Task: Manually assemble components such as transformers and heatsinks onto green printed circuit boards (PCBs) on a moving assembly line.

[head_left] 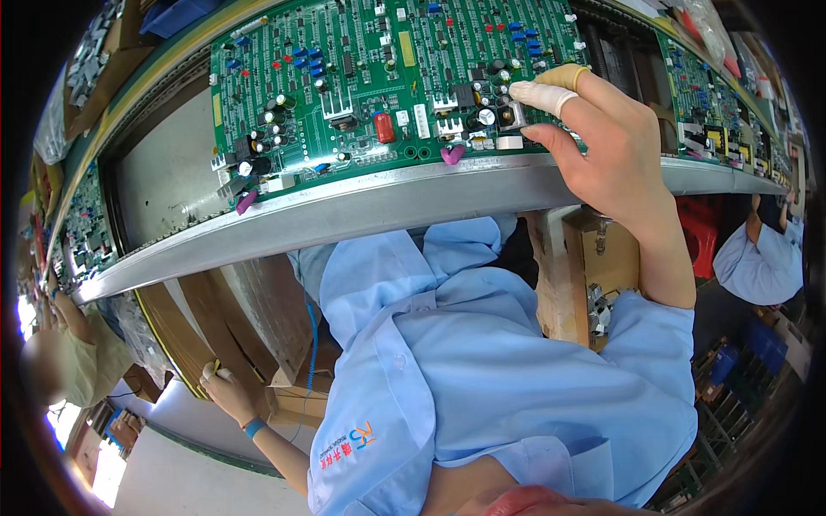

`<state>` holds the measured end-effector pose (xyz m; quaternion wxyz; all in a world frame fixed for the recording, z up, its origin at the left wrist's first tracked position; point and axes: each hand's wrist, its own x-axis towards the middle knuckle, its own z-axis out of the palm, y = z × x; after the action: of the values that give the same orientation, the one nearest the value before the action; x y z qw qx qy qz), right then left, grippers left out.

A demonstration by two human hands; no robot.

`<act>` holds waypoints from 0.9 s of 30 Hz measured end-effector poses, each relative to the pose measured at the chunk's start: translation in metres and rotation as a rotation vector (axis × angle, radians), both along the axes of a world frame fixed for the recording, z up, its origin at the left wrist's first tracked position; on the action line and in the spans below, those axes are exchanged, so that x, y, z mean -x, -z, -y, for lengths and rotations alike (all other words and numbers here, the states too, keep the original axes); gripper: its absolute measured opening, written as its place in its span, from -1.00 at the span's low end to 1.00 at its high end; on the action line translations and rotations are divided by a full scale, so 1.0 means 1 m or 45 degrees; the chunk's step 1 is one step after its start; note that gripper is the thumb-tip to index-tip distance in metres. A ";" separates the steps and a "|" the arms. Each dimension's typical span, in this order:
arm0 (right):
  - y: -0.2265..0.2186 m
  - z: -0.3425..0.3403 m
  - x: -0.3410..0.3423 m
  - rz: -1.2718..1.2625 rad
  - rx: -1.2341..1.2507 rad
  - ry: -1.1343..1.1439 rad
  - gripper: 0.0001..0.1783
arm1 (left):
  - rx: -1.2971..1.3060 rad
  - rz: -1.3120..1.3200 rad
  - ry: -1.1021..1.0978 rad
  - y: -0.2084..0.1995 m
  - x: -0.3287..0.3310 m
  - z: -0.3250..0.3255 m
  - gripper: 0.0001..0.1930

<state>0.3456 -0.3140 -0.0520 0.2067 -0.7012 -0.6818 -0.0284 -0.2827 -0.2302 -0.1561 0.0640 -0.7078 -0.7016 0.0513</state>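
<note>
A large green circuit board (370, 77) lies across the metal rail, crowded with capacitors, connectors and white heat sinks. My right hand (611, 142) reaches over its right part, with pale and yellow finger cots on the fingers. Thumb and a covered fingertip close around a small boxy component (511, 118) near the board's front edge. Two purple blobs, one of them a purple disc part (453, 155), stick out over that edge. Low on the left, my left hand (228, 394) is beside a cardboard box (176, 335), fingers curled; what they hold, if anything, is too small to make out.
A metal rail (344, 202) runs along the front of the line. Another circuit board (723, 112) sits farther right on it. At the upper left stands a box of grey parts (107, 60). Co-workers (761, 254) are at both sides. Under the rail is an open carton (607, 275).
</note>
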 end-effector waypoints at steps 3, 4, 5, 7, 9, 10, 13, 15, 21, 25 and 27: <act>-0.003 -0.001 0.002 0.071 0.002 -0.020 -0.62 | 0.120 -0.140 0.130 -0.009 -0.006 -0.002 -0.73; -0.004 -0.001 0.003 0.073 0.009 -0.019 -0.62 | 0.127 -0.138 0.132 -0.014 -0.010 -0.008 -0.73; -0.004 -0.001 0.004 0.085 0.004 -0.024 -0.63 | 0.138 -0.136 0.216 -0.021 -0.014 -0.014 -0.73; -0.004 -0.001 0.004 0.103 -0.001 -0.019 -0.64 | 0.034 0.005 0.328 -0.034 -0.015 -0.032 -0.75; -0.004 -0.002 0.003 0.069 0.056 -0.037 -0.68 | -0.095 0.419 0.093 -0.049 -0.006 -0.055 -0.71; -0.003 -0.002 0.002 0.065 0.054 -0.028 -0.68 | -0.222 0.831 -0.147 -0.060 -0.006 -0.065 -0.68; -0.003 -0.003 -0.007 0.088 0.020 -0.123 -0.74 | -0.161 1.616 -0.313 -0.105 -0.036 -0.089 -0.62; -0.004 -0.001 -0.009 0.161 -0.011 -0.196 -0.77 | 0.077 1.891 -0.167 -0.116 -0.062 -0.096 -0.60; 0.008 0.006 -0.006 0.350 -0.123 -0.157 -0.84 | 0.728 2.304 0.230 -0.115 -0.214 -0.113 -0.53; 0.009 0.009 -0.008 0.299 -0.069 -0.205 -0.73 | 1.124 2.164 0.595 -0.126 -0.311 -0.121 -0.53; 0.001 0.004 -0.003 0.338 -0.048 -0.211 -0.73 | 1.184 2.084 0.712 -0.133 -0.347 -0.113 -0.56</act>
<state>0.3491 -0.3180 -0.0527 0.1296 -0.6285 -0.7580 -0.1164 0.0646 -0.1170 -0.0233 -0.7172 -0.6202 -0.2462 -0.2010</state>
